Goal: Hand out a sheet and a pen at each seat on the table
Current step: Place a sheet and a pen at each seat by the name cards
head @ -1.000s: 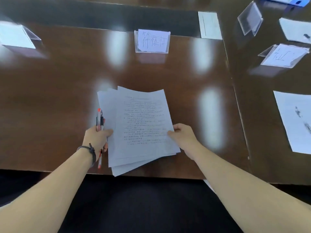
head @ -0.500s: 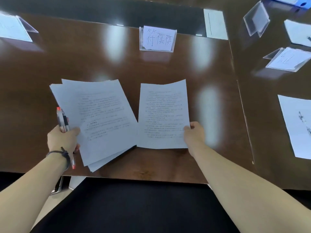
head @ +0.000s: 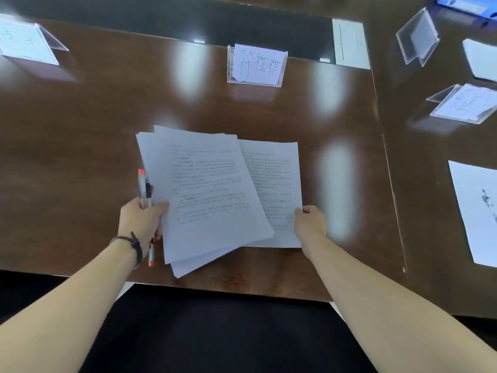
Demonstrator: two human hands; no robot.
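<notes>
My left hand [head: 141, 220] grips a stack of printed sheets [head: 204, 195] by its left edge, together with a few pens [head: 144, 188] with red ends. The stack hangs over the brown table [head: 80, 146] and overlaps the left part of a single printed sheet [head: 279, 184] that lies flat in front of the middle name card [head: 257, 65]. My right hand [head: 310, 222] pinches that single sheet at its lower right corner.
Clear name-card stands are at the far left [head: 27, 44] and on the adjoining table at right [head: 466, 105] [head: 416, 36]. A sheet with a pen on it [head: 476, 211] lies at the right seat. More papers [head: 349, 43] lie at the back. The table's front edge is near my body.
My right hand drew one sheet off the stack and laid it to the right. The left hand swung the stack out to the left, then back right over that sheet's left part.
</notes>
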